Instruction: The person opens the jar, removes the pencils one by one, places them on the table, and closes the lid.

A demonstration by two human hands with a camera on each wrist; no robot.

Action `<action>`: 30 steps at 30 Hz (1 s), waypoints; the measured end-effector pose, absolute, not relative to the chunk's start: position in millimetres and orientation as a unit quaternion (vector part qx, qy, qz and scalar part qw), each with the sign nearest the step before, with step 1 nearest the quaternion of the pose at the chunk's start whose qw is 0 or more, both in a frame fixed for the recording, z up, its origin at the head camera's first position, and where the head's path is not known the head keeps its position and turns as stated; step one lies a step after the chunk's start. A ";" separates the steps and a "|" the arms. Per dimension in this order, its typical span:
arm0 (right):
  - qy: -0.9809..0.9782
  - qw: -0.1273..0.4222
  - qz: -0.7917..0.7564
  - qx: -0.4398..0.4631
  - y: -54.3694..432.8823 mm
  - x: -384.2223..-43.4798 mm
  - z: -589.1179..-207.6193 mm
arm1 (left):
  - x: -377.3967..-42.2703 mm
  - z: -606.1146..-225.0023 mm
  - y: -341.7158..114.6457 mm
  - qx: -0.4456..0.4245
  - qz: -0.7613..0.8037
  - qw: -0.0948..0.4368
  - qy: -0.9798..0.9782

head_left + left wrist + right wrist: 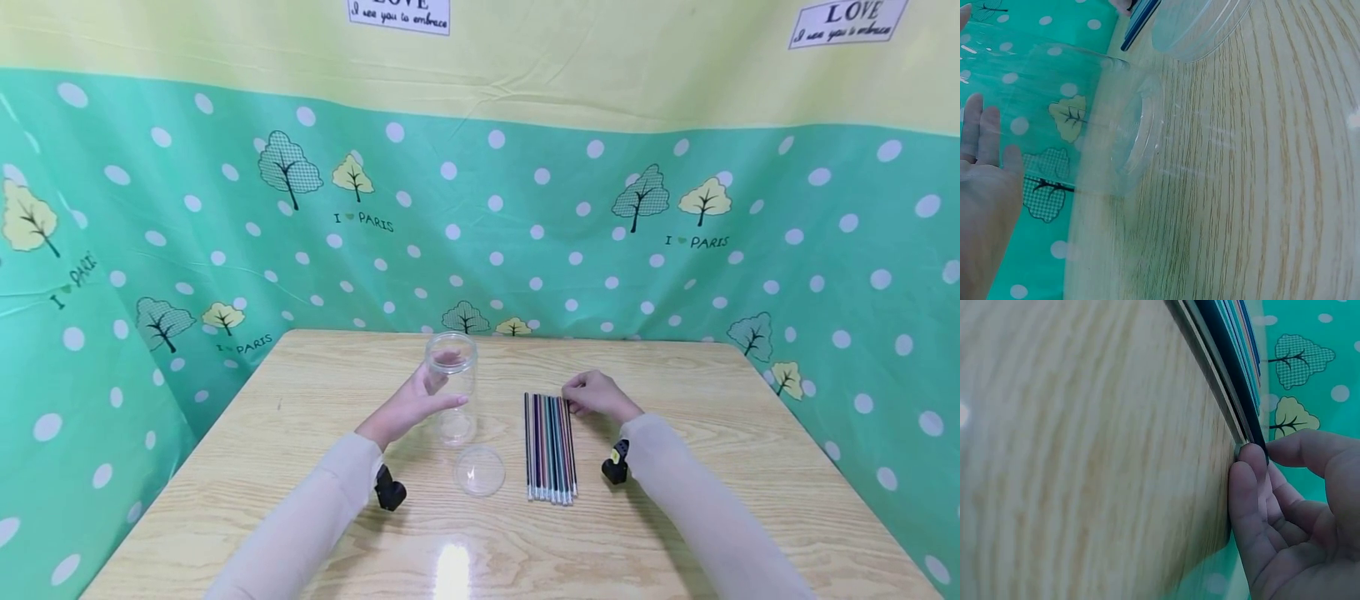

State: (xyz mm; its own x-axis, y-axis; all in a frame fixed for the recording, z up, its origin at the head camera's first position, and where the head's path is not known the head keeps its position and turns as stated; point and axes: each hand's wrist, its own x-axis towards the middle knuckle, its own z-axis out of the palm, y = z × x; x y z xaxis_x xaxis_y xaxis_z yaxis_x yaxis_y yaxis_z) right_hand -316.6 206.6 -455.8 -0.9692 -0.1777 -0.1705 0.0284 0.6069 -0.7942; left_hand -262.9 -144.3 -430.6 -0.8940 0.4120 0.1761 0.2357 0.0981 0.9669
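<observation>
A tall clear jar (458, 385) stands upright and open-topped left of the table's middle. My left hand (414, 405) holds it from the left, thumb across the near side and fingers round the far side; in the left wrist view the fingers show through its clear wall. Several dark and coloured pencils (546, 446) lie side by side to the right of the jar, with their silvery ends toward me. At their far right corner my right hand (598, 395) pinches the end of a dark pencil (1242, 403) between thumb and fingertips.
A round clear lid (480, 472) lies flat just in front of the jar, left of the pencils. The wood-grain table (315, 533) meets a green and yellow printed curtain (510, 208) at its back and sides. Each wrist carries a small black camera (389, 490).
</observation>
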 end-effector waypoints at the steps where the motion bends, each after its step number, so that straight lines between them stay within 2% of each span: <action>1: 0.890 0.117 -0.438 -0.044 205.9 -315.7 -455.1 | -262.9 -430.6 -144.3 0.220 0.635 0.070 0.737; 30: 0.883 0.134 -0.446 -0.051 202.0 -308.3 -450.0 | -261.8 -429.5 -144.5 0.217 0.645 0.077 0.728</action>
State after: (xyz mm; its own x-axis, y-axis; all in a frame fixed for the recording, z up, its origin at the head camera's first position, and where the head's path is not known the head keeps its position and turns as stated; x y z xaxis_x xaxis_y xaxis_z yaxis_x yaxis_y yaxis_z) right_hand -308.3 202.0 -450.0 -0.9587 -0.2099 -0.1917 0.0298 0.5964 -0.8021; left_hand -261.8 -144.5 -429.5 -0.8934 0.4167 0.1679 0.2169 0.0727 0.9735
